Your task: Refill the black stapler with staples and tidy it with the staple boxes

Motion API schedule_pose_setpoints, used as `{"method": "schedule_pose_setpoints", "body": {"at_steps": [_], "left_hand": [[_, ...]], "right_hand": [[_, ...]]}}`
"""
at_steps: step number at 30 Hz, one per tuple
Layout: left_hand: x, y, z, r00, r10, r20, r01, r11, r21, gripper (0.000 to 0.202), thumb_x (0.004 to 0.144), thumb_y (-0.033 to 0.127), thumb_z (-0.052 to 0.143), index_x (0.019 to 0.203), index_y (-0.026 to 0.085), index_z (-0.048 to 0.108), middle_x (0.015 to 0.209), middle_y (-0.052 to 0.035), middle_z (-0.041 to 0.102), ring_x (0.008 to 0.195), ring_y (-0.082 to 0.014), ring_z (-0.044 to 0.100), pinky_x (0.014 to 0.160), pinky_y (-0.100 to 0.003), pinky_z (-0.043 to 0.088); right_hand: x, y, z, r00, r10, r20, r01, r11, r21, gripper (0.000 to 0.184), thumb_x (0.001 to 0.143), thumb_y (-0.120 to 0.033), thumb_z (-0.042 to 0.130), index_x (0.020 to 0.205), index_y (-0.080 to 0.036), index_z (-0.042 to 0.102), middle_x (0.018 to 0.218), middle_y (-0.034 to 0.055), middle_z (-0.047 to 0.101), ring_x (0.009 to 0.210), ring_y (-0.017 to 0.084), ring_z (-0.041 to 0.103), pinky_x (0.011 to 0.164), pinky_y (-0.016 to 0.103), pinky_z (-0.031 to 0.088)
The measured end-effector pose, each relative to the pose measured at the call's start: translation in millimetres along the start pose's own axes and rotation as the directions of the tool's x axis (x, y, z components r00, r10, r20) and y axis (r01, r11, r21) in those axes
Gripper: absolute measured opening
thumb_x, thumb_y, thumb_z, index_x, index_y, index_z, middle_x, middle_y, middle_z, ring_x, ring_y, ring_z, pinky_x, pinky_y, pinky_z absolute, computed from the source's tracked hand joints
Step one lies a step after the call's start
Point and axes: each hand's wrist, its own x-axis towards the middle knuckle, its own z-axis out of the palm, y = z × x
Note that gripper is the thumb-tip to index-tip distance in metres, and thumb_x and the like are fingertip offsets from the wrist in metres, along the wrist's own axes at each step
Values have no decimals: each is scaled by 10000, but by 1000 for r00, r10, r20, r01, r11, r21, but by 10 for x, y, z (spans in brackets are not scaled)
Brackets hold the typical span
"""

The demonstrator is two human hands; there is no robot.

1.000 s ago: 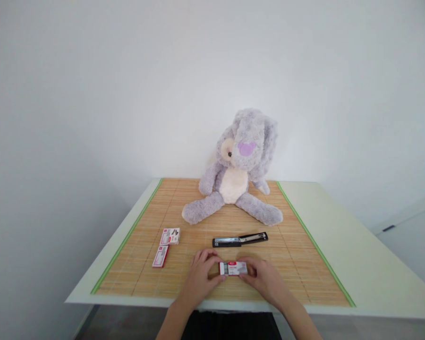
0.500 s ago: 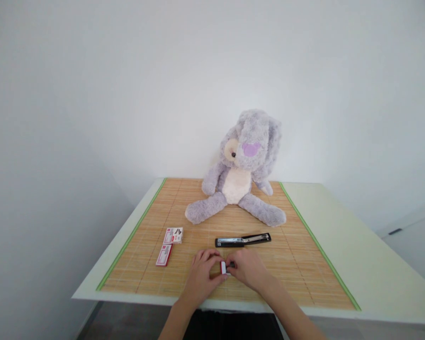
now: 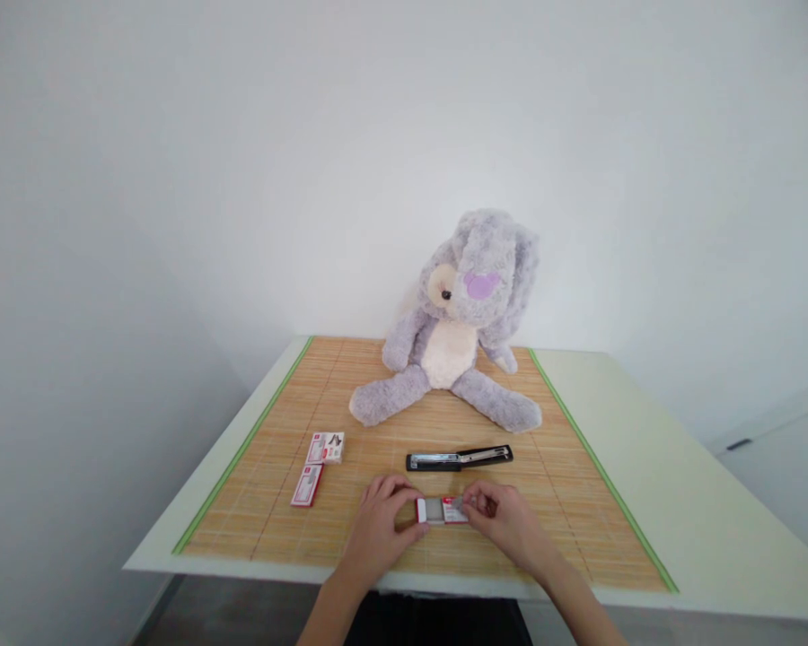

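Note:
A small red and white staple box (image 3: 443,510) lies on the bamboo mat (image 3: 566,502) near the table's front edge, partly slid open so its grey inside shows. My left hand (image 3: 377,531) pinches the box's left end. My right hand (image 3: 508,525) pinches the right end, fingers closed on it. A black stapler (image 3: 458,458) lies opened flat just beyond the box.
Two more red and white staple boxes (image 3: 325,448) (image 3: 305,485) lie on the mat to the left. A grey plush rabbit (image 3: 461,323) sits at the back against the white wall. The pale table (image 3: 687,502) extends bare to the right of the mat.
My right hand, which had covered most of the box half a second ago, has drawn back to the right, and the box now shows slid partly open.

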Motion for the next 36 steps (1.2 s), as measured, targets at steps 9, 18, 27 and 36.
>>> {"method": "schedule_pose_setpoints", "body": {"at_steps": [9, 18, 27, 36], "left_hand": [[9, 31, 1, 999, -31, 24, 31, 1000, 0, 344, 799, 432, 804, 1120, 343, 719, 980, 9, 693, 995, -234, 581, 944, -389, 393], [-4, 6, -8, 1000, -22, 18, 22, 999, -40, 428, 776, 420, 822, 1186, 367, 710, 1054, 10, 724, 1059, -250, 590, 997, -404, 386], [74, 197, 153, 999, 4, 54, -1, 999, -41, 410, 784, 427, 819, 1179, 384, 717, 1063, 20, 737, 1072, -240, 586, 1010, -416, 372], [86, 66, 162, 996, -55, -73, 43, 985, -167, 351, 879, 474, 701, 1185, 300, 695, 1034, -34, 701, 1024, -239, 606, 971, -413, 452]], "right_hand": [[-51, 144, 37, 1000, -8, -18, 8, 999, -47, 184, 897, -371, 628, 863, -224, 734, 644, -27, 586, 619, 146, 542, 611, 253, 359], [-112, 154, -68, 999, 23, 42, -20, 997, -80, 341, 819, -334, 724, 1144, -236, 697, 720, -37, 648, 662, 153, 602, 627, 249, 381], [-98, 75, 30, 994, -21, 105, 33, 992, -118, 265, 847, -337, 702, 1100, -286, 762, 721, -20, 657, 675, 157, 600, 629, 257, 359], [-65, -105, 24, 998, -4, 67, 14, 988, -155, 457, 810, -387, 769, 1254, -300, 704, 764, -20, 685, 698, 172, 615, 646, 262, 376]]}}
